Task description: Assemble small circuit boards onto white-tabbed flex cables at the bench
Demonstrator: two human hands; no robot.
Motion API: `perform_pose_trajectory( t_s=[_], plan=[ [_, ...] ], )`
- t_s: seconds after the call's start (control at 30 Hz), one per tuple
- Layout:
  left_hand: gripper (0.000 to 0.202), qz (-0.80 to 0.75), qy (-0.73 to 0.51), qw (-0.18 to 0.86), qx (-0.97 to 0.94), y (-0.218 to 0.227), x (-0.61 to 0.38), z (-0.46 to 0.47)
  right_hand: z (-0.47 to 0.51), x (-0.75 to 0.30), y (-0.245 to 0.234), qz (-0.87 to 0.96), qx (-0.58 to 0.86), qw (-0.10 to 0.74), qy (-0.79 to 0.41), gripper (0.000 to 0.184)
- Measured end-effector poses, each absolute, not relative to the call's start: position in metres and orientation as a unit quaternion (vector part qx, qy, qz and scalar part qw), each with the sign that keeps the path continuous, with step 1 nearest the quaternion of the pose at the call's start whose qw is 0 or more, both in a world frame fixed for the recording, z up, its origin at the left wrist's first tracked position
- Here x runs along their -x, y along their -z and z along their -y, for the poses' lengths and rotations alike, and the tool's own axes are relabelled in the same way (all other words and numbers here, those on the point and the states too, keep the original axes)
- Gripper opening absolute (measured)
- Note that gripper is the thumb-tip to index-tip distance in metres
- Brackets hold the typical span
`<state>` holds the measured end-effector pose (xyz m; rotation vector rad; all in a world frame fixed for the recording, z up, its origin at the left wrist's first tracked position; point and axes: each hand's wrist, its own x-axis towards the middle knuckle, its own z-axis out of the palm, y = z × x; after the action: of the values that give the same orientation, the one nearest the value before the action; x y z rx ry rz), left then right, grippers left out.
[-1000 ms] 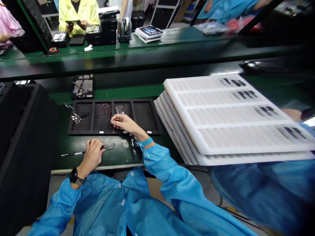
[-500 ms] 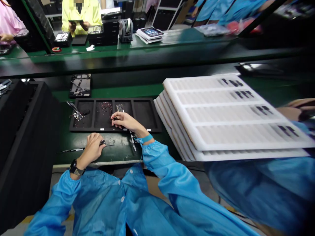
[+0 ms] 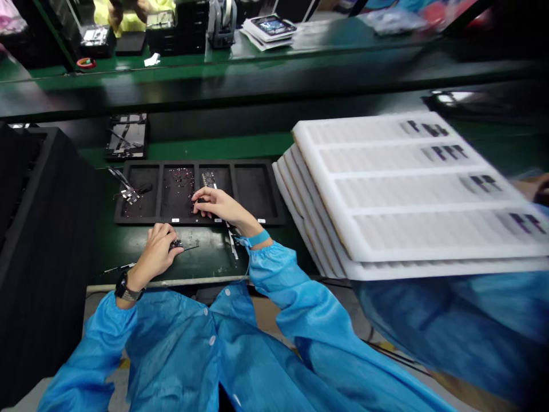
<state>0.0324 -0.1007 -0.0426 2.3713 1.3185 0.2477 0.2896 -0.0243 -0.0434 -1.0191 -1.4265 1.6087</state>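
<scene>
Near the front of the green bench, my left hand (image 3: 158,252) is closed on a small circuit board (image 3: 176,244). A thin dark strip sticks out to the right from under it. My right hand (image 3: 221,207) is over the black foam tray (image 3: 257,221), fingers bent and pinched together near the divider beside the second compartment. Something small and dark shows at its fingertips, too small to name. Tiny red and silver parts (image 3: 180,178) lie scattered in that compartment. Boards (image 3: 208,179) lie in the third one, and flex cables (image 3: 130,194) in the leftmost.
At the right, a stack of white foam trays (image 3: 355,197) holds dark pieces in slots. Tall black foam (image 3: 47,229) stands at the left. A dark box of parts (image 3: 127,137) sits behind the tray. A co-worker's hands (image 3: 124,11) are across the bench.
The view has tipped downward, so the far bench sits higher in the picture. Both hands keep nearly the same places, the left on the board, the right at the tray.
</scene>
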Motion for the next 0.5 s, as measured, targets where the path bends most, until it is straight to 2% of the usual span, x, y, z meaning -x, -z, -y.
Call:
perform_pose_trajectory(
  t_s=[0.5],
  plan=[
    [0.006,-0.481,-0.082,0.15,-0.86,0.043,-0.042,0.117,0.024,-0.281,0.042,0.567,0.387,0.395,-0.611,0.023]
  ],
)
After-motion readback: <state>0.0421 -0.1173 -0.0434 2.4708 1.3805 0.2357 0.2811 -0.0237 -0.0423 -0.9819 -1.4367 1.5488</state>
